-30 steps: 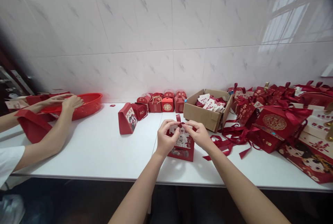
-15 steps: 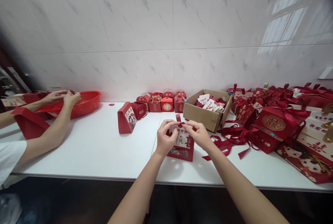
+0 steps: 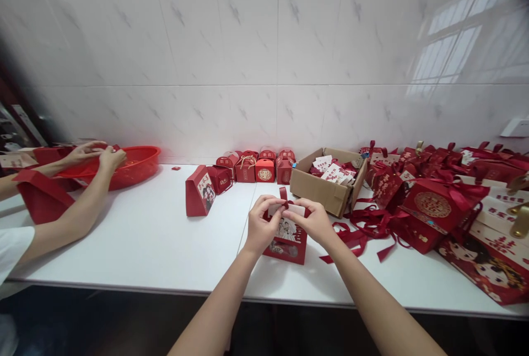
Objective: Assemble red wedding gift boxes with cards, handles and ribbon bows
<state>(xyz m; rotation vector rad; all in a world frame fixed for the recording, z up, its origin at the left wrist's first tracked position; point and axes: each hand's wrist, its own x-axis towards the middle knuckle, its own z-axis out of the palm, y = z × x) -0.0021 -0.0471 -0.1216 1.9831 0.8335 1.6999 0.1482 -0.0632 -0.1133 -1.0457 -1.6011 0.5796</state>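
A red gift box [image 3: 286,250] with a printed couple and a clear window stands upright on the table in front of me. At its top is a dark red ribbon [image 3: 283,193] with a loop sticking up. My left hand [image 3: 264,222] pinches the ribbon from the left, fingertips and thumb together. From the other side my right hand [image 3: 313,221] pinches it too, its fingertips almost touching the left ones. The ribbon's middle is partly hidden behind my fingers.
Behind the box sits a cardboard carton [image 3: 324,188] of cards. Loose ribbons [image 3: 372,229] and piled red gift boxes [image 3: 430,204] lie right. Small red boxes [image 3: 265,170] line the wall; another box [image 3: 199,193] stands left. A co-worker's hands [image 3: 97,155] are over a red basin [image 3: 140,171].
My fingertips have drawn closer together at the ribbon, and my right thumb now lies across the box's top. The view has tilted slightly upward. The box stays in place.
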